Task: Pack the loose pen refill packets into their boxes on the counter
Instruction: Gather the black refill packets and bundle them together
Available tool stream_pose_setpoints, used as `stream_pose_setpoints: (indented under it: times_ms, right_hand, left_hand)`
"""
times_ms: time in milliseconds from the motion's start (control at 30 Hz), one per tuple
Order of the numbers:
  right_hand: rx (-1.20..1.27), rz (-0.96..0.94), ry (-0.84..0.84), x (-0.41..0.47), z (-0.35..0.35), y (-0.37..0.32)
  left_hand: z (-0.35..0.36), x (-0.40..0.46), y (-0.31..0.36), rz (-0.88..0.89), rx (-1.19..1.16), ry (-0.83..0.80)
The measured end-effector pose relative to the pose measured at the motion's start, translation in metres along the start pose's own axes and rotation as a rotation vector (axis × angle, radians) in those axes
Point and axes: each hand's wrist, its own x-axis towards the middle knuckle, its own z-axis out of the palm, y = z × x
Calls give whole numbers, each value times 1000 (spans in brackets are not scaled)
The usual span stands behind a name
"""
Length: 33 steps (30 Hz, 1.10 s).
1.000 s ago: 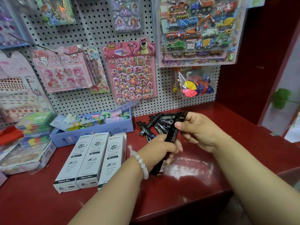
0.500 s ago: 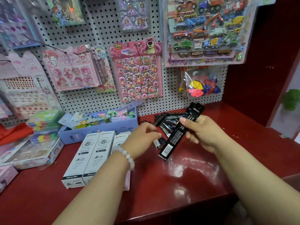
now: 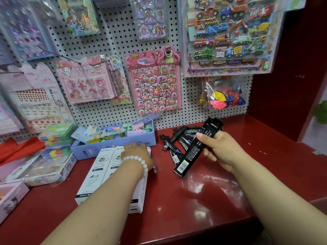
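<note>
The left hand point(image 3: 137, 153) has left the loose pile of packets point(image 3: 178, 138) and now lies fingers down on the white cardboard boxes point(image 3: 99, 174); whether it grips one I cannot tell. Right of the boxes, the right hand point(image 3: 218, 147) still pinches a stack of long, glossy black packets point(image 3: 196, 149) above the shiny red counter point(image 3: 203, 200).

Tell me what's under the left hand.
The left hand rests on the far end of the white refill boxes lying side by side. It and the forearm cover most of the rightmost box, so whether it is open stays hidden.
</note>
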Motion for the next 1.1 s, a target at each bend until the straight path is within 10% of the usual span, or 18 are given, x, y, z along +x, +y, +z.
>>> stream_pose_setpoints:
  times_ms: [233, 667, 1100]
  right_hand:
    - [63, 12, 43, -3, -2, -5]
    - [386, -344, 36, -32, 47, -88]
    - [-422, -516, -310, -28, 79, -141]
  left_hand:
    - [-20, -17, 9, 198, -271, 101]
    - [-29, -104, 3, 124, -614, 955]
    - [-20, -120, 2, -44, -577, 898]
